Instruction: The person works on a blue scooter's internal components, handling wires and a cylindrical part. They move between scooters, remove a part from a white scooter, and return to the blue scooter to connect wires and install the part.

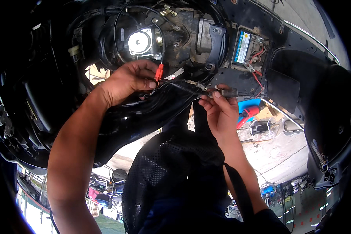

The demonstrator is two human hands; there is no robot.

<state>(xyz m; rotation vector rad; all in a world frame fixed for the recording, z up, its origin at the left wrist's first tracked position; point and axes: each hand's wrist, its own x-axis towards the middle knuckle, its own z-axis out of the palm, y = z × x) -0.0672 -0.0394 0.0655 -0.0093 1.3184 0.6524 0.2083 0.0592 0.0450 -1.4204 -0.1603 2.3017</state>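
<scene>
My left hand (129, 81) is closed, thumb and fingertips pinching the lower end of a small red plug connector (159, 72). From the connector's top a black cable runs up to a metal part with a round white cap (139, 42). Farther right, my right hand (222, 109) grips a dark, short cylindrical piece (231, 93) between thumb and fingers; its exact kind is unclear. Black wires (179, 82) stretch between the two hands, above a black frame tube (156, 105). The undersides of both grips are hidden.
A battery (243, 46) with red leads sits in an opening of the dark body at the upper right. Below it, a red-and-black tool (249, 112) lies near a blue item on the ground. Keys (326, 167) hang at the far right. Parked motorbikes (107, 191) stand at the lower left.
</scene>
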